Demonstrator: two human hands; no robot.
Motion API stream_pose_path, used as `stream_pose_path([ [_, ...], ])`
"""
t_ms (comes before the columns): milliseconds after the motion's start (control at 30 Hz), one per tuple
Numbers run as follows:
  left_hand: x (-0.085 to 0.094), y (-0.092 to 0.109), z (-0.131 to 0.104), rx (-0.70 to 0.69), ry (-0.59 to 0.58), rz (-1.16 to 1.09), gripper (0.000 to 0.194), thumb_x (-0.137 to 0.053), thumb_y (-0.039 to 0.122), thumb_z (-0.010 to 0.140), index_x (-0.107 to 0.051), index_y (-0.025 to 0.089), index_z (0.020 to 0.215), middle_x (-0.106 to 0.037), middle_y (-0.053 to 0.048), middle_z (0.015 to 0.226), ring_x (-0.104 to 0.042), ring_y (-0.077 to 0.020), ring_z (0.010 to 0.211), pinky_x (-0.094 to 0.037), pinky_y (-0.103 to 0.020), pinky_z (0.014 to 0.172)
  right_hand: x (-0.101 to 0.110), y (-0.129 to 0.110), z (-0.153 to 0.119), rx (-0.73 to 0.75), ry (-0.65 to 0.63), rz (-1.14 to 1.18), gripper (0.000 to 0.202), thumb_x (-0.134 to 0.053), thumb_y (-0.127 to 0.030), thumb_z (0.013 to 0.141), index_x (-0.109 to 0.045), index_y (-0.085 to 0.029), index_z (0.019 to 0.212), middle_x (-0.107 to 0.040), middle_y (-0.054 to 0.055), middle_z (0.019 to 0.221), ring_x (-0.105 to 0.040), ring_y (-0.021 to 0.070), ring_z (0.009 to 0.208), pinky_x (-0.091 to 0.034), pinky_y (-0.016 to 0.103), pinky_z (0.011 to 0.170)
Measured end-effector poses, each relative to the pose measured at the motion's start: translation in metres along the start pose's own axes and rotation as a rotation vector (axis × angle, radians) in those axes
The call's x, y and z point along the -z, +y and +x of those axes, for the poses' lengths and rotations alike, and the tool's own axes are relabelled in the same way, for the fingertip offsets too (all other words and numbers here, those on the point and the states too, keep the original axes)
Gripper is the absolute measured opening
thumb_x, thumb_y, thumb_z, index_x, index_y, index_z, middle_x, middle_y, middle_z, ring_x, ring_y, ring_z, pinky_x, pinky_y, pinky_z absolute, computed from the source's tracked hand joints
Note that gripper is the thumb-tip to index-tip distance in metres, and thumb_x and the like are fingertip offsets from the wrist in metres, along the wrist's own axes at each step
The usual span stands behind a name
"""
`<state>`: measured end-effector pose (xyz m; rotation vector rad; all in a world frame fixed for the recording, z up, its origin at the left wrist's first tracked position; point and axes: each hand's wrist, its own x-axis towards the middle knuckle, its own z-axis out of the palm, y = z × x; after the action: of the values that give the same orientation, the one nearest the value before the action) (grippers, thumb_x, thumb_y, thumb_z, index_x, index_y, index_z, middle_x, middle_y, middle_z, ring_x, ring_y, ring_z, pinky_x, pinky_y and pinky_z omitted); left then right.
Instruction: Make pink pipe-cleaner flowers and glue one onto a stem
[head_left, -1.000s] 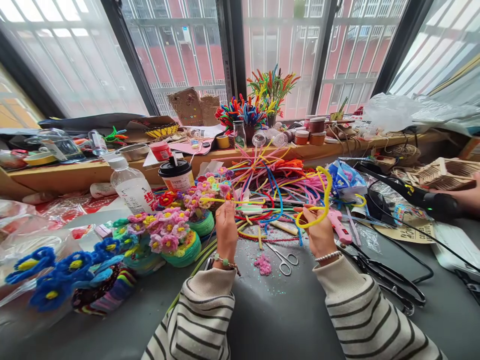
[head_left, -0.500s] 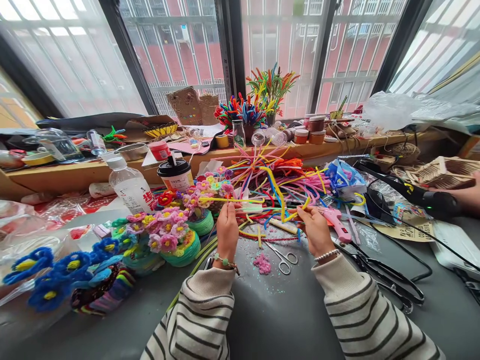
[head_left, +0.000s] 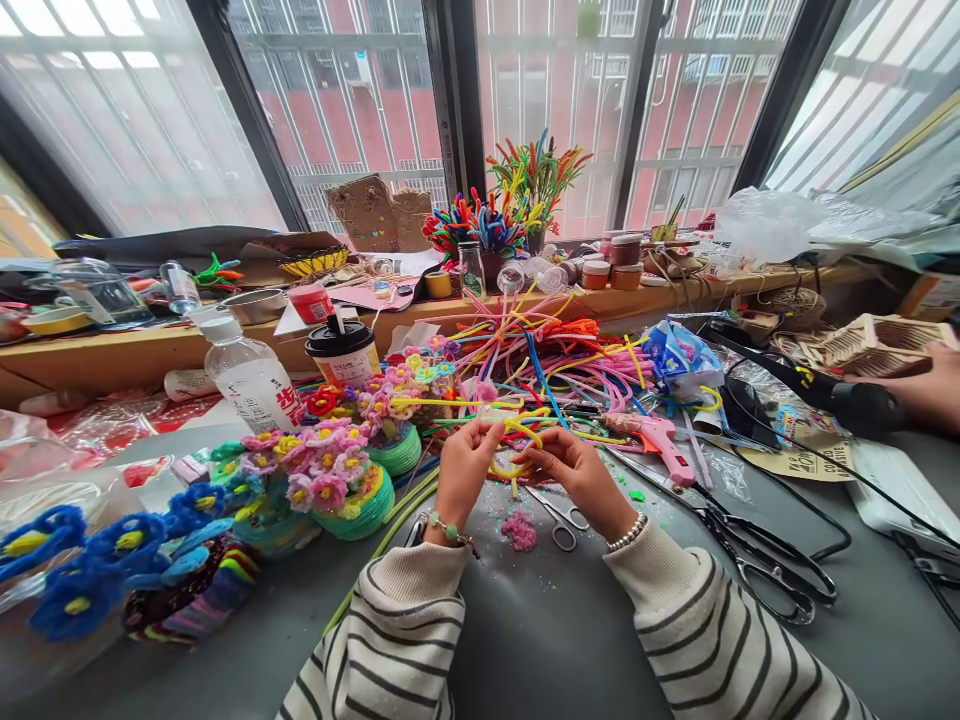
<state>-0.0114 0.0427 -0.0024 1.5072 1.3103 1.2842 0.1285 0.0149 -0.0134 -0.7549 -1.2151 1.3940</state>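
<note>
Between my two hands a yellow pipe cleaner (head_left: 528, 427) is bent into a curve. My left hand (head_left: 466, 468) pinches it from the left, fingertips near its upper part. From the right, my right hand (head_left: 583, 480) has thumb and fingers closed on the same pipe cleaner. Just below the hands, small silver scissors (head_left: 559, 522) lie on the grey table (head_left: 517, 640), beside a fuzzy pink flower (head_left: 519, 530). Behind the hands spreads a heap of loose pipe cleaners (head_left: 592, 365), mostly pink, with yellow, blue and red among them.
Pipe-cleaner flowers in pots (head_left: 330, 465) crowd the left, with a plastic bottle (head_left: 251, 375) and a lidded cup (head_left: 343, 350) behind. At right lie a pink glue gun (head_left: 660, 445) and large black scissors (head_left: 757, 555). Another person's hand (head_left: 922, 390) is at the far right.
My hands have come together from being apart. The yellow pipe cleaner, stretched out and sharply bent before, is now curved into a loop between them.
</note>
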Motion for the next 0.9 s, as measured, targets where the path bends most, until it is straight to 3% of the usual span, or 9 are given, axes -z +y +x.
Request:
stream_pose_path([
  [100, 0.001, -0.003, 0.001, -0.045, 0.0, 0.019, 0.03, -0.051, 0.043, 0.067, -0.056, 0.013, 0.064, -0.051, 0.002, 0.056, -0.043, -0.0083, 0.051, -0.032, -0.019, 0.047, 0.016, -0.003, 0.007, 0.006, 0.039, -0.006, 0.019, -0.056, -0.034, 0.068, -0.057, -0.016, 0.076, -0.065, 0.002, 0.076, -0.061, 0.0121, 0.063, -0.05, 0.026, 0.061],
  [267, 0.001, -0.007, 0.004, -0.049, 0.087, -0.027, 0.03, -0.049, 0.043, 0.068, -0.054, 0.014, 0.062, -0.051, 0.003, 0.053, -0.045, -0.0089, 0.05, -0.034, -0.019, 0.049, 0.045, -0.006, 0.031, 0.052, 0.279, -0.056, 0.022, -0.063, -0.037, 0.06, -0.057, -0.016, 0.066, -0.063, -0.001, 0.059, -0.06, 0.0121, 0.053, -0.05, 0.024, 0.052],
  [367, -0.001, -0.004, 0.003, -0.003, 0.079, -0.097, 0.032, -0.05, 0.045, 0.067, -0.057, 0.013, 0.068, -0.048, 0.004, 0.048, -0.042, -0.008, 0.045, -0.032, -0.019, 0.045, 0.039, -0.006, 0.04, 0.041, 0.221, -0.047, 0.023, -0.065, -0.037, 0.057, -0.057, -0.016, 0.065, -0.062, -0.002, 0.057, -0.059, 0.0124, 0.05, -0.051, 0.026, 0.053],
  [500, -0.004, 0.002, 0.001, 0.005, 0.038, -0.164, 0.036, -0.056, 0.042, 0.063, -0.058, 0.014, 0.085, -0.049, 0.005, 0.046, -0.044, -0.0087, 0.044, -0.033, -0.02, 0.046, 0.012, -0.002, 0.04, 0.015, 0.049, 0.001, 0.021, -0.062, -0.037, 0.061, -0.057, -0.017, 0.068, -0.062, -0.002, 0.06, -0.06, 0.0121, 0.053, -0.051, 0.028, 0.058],
  [667, -0.007, 0.003, -0.002, 0.001, -0.153, -0.05, 0.029, -0.054, 0.043, 0.064, -0.059, 0.015, 0.069, -0.054, 0.003, 0.046, -0.047, -0.0103, 0.045, -0.034, -0.021, 0.045, -0.005, -0.001, 0.035, 0.061, -0.043, 0.04, 0.015, -0.059, -0.033, 0.065, -0.059, -0.019, 0.071, -0.061, -0.003, 0.065, -0.06, 0.0117, 0.061, -0.05, 0.028, 0.064],
  [767, -0.006, 0.003, -0.003, -0.007, -0.191, 0.082, 0.029, -0.049, 0.043, 0.068, -0.056, 0.015, 0.063, -0.058, 0.001, 0.047, -0.049, -0.0114, 0.046, -0.034, -0.021, 0.047, 0.003, -0.003, 0.037, 0.068, 0.003, -0.199, 0.018, -0.054, -0.036, 0.068, -0.06, -0.019, 0.073, -0.061, -0.002, 0.064, -0.059, 0.0129, 0.06, -0.049, 0.029, 0.061],
  [833, -0.004, 0.003, -0.003, -0.033, -0.134, 0.151, 0.03, -0.048, 0.043, 0.069, -0.057, 0.016, 0.06, -0.062, -0.001, 0.05, -0.05, -0.0122, 0.048, -0.035, -0.022, 0.05, 0.016, -0.004, 0.041, 0.104, 0.114, -0.525, 0.022, -0.049, -0.038, 0.071, -0.062, -0.02, 0.072, -0.06, -0.001, 0.059, -0.058, 0.0136, 0.057, -0.048, 0.029, 0.057],
  [900, -0.002, 0.005, -0.003, -0.049, -0.062, 0.187, 0.03, -0.048, 0.042, 0.069, -0.057, 0.016, 0.059, -0.063, -0.001, 0.051, -0.051, -0.0125, 0.05, -0.034, -0.022, 0.052, 0.034, -0.004, 0.048, 0.13, 0.253, -0.685, 0.02, -0.05, -0.035, 0.071, -0.062, -0.02, 0.066, -0.057, -0.001, 0.057, -0.056, 0.0147, 0.058, -0.046, 0.03, 0.059],
])
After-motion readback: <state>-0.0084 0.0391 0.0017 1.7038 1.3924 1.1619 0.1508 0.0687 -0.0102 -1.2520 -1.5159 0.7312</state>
